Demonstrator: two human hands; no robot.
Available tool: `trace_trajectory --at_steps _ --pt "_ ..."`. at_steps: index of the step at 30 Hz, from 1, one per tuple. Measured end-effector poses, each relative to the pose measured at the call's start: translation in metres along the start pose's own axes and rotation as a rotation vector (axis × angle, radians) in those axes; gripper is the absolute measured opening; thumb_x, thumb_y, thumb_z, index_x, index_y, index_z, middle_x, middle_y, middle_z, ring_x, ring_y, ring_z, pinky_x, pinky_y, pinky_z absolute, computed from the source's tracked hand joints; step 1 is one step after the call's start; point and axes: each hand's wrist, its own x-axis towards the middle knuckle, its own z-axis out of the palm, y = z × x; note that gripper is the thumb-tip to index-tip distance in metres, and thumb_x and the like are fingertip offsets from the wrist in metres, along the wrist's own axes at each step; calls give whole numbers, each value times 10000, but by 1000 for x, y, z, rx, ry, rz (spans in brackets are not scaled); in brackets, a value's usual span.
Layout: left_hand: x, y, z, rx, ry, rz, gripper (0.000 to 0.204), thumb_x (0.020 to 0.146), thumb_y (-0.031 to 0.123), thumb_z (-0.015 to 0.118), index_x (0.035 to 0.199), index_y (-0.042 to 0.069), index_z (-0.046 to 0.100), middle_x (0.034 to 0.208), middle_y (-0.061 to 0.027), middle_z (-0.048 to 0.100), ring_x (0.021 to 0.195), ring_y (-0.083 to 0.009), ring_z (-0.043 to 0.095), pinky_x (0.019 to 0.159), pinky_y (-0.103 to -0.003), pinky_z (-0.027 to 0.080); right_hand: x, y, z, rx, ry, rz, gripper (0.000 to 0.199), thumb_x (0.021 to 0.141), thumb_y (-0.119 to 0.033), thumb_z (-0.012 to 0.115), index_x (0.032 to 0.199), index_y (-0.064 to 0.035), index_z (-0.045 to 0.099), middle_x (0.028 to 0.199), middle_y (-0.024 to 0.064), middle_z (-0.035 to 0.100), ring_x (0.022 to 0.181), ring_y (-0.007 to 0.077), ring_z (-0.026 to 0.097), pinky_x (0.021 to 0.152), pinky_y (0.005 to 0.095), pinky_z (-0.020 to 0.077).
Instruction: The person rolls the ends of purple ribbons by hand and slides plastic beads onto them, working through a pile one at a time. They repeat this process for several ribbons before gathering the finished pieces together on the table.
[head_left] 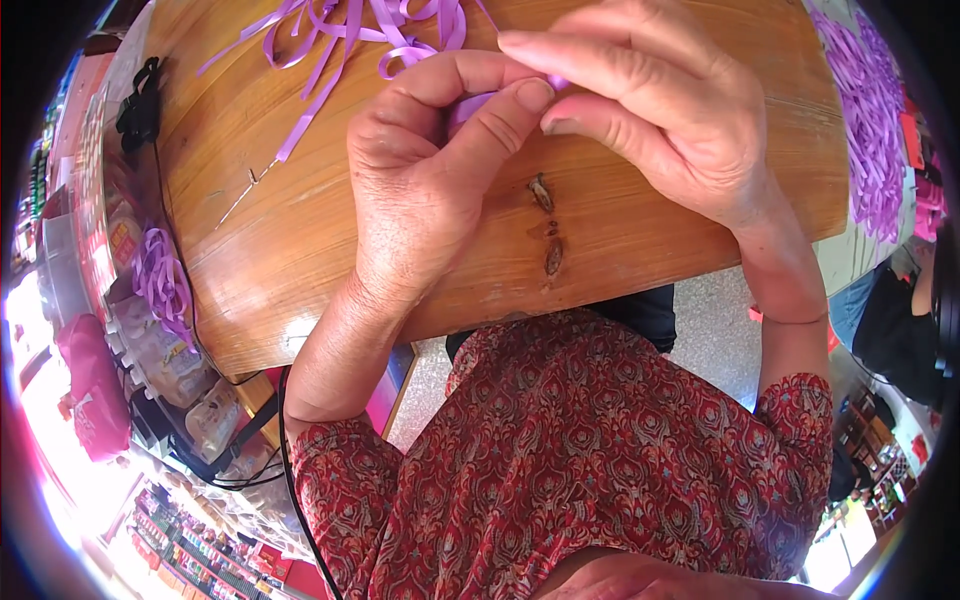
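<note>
Both my hands meet over a wooden table [300,230]. My left hand [425,190] is curled around a small folded piece of purple ribbon [468,108], thumb pressed against it. My right hand [650,110] comes in from the right and pinches the same ribbon piece with thumb and forefinger. Most of the piece is hidden between the fingers. A loose tangle of purple ribbon strips [350,35] lies on the table just beyond my hands.
A heap of purple ribbon [875,120] lies at the right past the table's edge. A thin needle or pin [245,190] lies on the wood at left. More ribbon [160,280], a black clip [140,100] and packaged goods sit left of the table.
</note>
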Motion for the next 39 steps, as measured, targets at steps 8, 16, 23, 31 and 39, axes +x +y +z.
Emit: trace_trajectory --at_steps 8,16,23,31,39 --pt "3 2 2 215 45 44 45 843 6 652 886 -7 652 778 27 619 708 -15 524 643 -151 428 2 -5 -4 -188 60 -56 180 670 -25 741 832 -31 662 787 62 593 688 204 552 619 297 422" --pt "6 4 -5 279 97 137 72 828 -17 645 893 9 661 765 -1 618 688 -62 543 642 -190 428 6 0 -5 -262 90 -81 155 672 -33 741 803 -45 658 752 41 594 687 196 545 629 307 402" --pt "9 3 -9 237 79 191 58 819 -28 666 870 0 662 769 28 619 701 -15 519 643 -151 418 6 3 -6 -274 120 -118 149 677 -40 738 805 -47 661 742 48 599 662 199 548 612 310 394" --pt "11 5 -7 214 127 257 61 810 -14 683 867 4 668 748 38 611 675 -15 504 618 -153 404 5 10 -3 -255 161 -161 163 679 -35 741 821 -44 661 751 57 607 658 200 560 604 313 396" --pt "12 1 -15 -100 49 52 62 831 11 657 892 8 654 697 7 591 587 -51 461 534 -181 346 8 19 15 207 234 119 132 707 -47 733 818 -47 661 788 52 606 716 190 561 610 314 393"
